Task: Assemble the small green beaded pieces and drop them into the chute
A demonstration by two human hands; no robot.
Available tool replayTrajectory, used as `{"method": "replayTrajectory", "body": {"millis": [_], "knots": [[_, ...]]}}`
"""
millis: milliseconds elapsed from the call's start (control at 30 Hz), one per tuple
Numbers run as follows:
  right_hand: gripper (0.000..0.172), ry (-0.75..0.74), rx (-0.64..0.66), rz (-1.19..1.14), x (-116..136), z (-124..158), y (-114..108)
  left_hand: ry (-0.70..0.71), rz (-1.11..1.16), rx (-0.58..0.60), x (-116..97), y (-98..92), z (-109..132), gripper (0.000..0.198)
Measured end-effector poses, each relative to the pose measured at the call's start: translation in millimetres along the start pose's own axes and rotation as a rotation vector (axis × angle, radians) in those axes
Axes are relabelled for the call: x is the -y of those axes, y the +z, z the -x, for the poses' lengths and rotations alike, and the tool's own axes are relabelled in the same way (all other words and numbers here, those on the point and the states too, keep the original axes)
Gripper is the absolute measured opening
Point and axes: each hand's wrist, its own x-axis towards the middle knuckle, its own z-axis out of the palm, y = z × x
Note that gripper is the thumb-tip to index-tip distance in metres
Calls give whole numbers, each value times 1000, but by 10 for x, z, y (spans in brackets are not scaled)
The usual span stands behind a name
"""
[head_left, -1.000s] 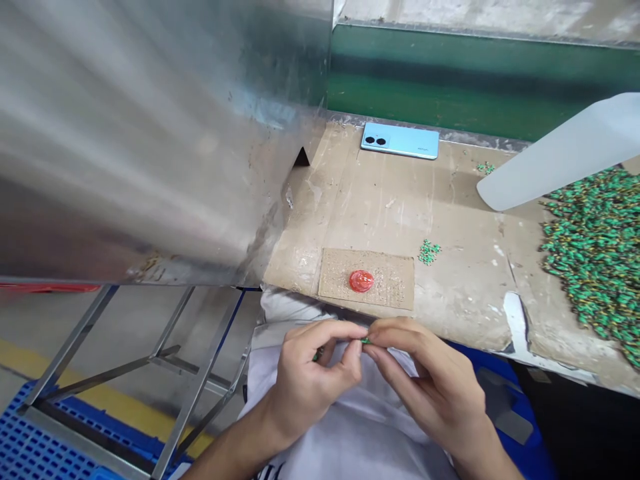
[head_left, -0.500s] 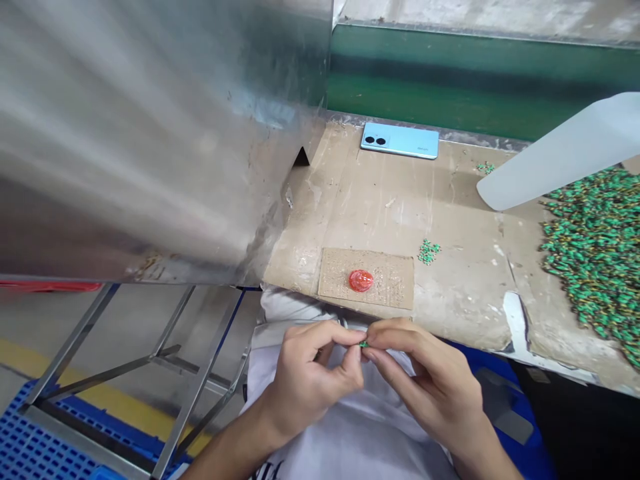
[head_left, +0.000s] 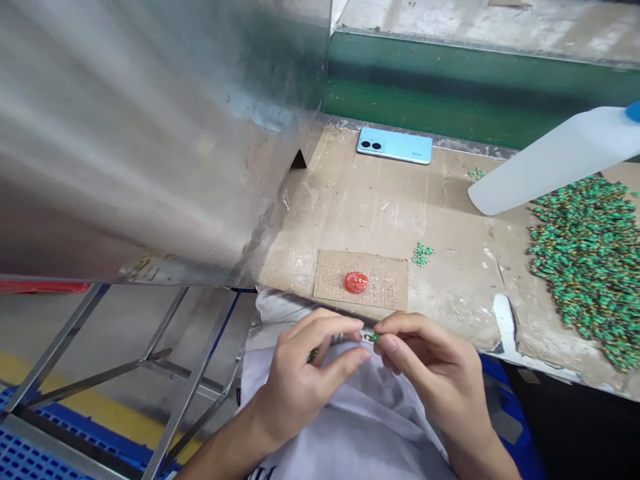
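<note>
My right hand [head_left: 430, 367] pinches a small green piece [head_left: 371, 337] with a dark, gold-tinted end between thumb and forefinger. Facing it, my left hand [head_left: 310, 367] has its thumb and forefinger parted around the piece's free end. More small green pieces [head_left: 313, 355] show in the curled fingers of my left hand, mostly hidden. Just beyond both hands, a glossy red lump [head_left: 356, 282] rests on a cardboard piece [head_left: 385, 280] at the table edge. A little cluster of green pieces [head_left: 423, 254] lies to the right of that cardboard.
A large heap of green pieces [head_left: 590, 267] covers the table's right side. Over it leans a white plastic bottle [head_left: 545, 160] with a blue cap. A light blue phone [head_left: 395, 145] lies at the back. A metal panel [head_left: 165, 147] walls off the left, above a metal frame [head_left: 190, 380].
My left thumb and forefinger have come off the small green piece and spread apart. The piece now stays in my right fingertips. The view has shifted slightly.
</note>
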Motion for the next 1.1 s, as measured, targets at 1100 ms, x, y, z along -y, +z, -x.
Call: {"method": "replayTrajectory", "body": {"millis": [1100], "knots": [[18,-33,-1,6,-138,36,-84,-291,440,-163,170,203,102,26]]}}
